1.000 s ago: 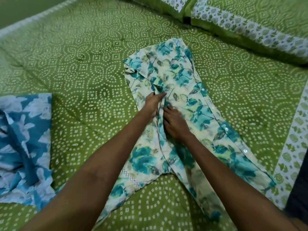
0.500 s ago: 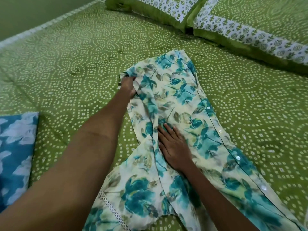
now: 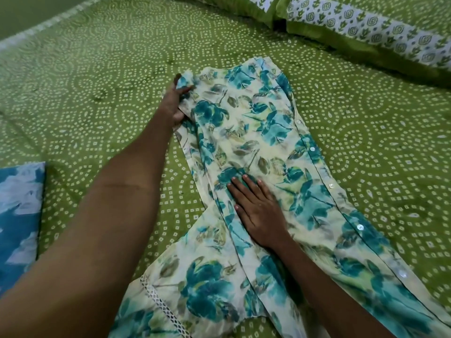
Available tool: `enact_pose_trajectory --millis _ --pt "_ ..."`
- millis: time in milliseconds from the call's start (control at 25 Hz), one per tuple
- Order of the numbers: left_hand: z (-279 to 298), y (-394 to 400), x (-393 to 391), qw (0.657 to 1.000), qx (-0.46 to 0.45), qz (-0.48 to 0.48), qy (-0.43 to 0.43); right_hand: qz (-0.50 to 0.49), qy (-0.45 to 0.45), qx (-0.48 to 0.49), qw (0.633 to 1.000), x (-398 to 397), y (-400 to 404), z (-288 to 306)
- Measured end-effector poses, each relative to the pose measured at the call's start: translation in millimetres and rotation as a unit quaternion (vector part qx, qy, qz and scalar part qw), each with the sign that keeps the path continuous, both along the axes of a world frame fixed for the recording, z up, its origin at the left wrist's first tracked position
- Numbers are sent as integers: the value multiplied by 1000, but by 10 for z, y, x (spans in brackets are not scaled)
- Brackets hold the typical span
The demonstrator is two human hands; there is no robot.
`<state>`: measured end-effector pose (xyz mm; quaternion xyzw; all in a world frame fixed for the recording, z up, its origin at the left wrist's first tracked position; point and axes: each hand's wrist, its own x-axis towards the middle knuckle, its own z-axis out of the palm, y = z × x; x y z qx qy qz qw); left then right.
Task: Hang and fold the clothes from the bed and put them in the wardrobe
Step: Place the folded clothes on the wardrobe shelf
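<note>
A floral shirt, cream with teal flowers, is laid lengthwise on the green dotted bedsheet, its far end pointed toward the pillows at the top right. A row of white buttons is seen along its right edge, and a lace-trimmed sleeve is spread out at the lower left. The far left corner of the shirt is gripped by the left hand: the fabric is pinched between the thumb and curled fingers and is bunched up slightly off the sheet there. The right hand is laid flat on the middle of the shirt, palm down, with the fingers straight and held close together, and the cloth is pressed against the bed beneath it. A long fold is seen running down the shirt just left of the right hand. A second garment, blue with white patches, is partly shown at the left edge, lying on the sheet well apart from the shirt. Both forearms are bare and are stretched forward from the bottom of the view.
</note>
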<state>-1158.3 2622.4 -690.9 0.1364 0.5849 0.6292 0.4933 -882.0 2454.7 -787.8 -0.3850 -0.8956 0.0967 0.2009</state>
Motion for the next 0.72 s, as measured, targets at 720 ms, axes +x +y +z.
enact_pose_trajectory --millis 720 --pt "-182 -612 -75 970 -143 -61 188 -2 -34 -38 999 -20 13 74"
